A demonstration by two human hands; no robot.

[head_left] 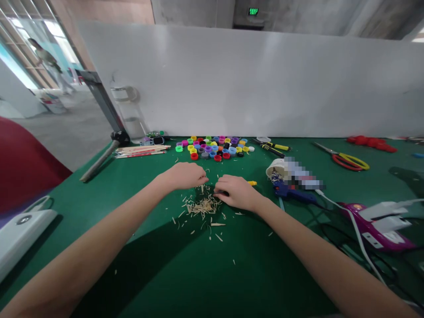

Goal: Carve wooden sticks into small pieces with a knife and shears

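My left hand (pixel 185 175) and my right hand (pixel 236 191) rest close together on the green table (pixel 205 265), both with fingers curled. Between and just below them lies a small heap of wood shavings (pixel 202 206), with loose slivers scattered round it. My right hand is closed around a tool with a yellow end (pixel 252 183) poking out to its right. My left hand pinches something small at its fingertips, too small to name.
Coloured bottle caps (pixel 213 146) lie behind the hands, wooden sticks (pixel 141 151) and a hammer (pixel 102 157) at the left. A blue glue gun (pixel 291 191), scissors (pixel 346 159), screwdrivers (pixel 273 147), cables and a purple device (pixel 374 225) crowd the right. A white wall panel stands behind.
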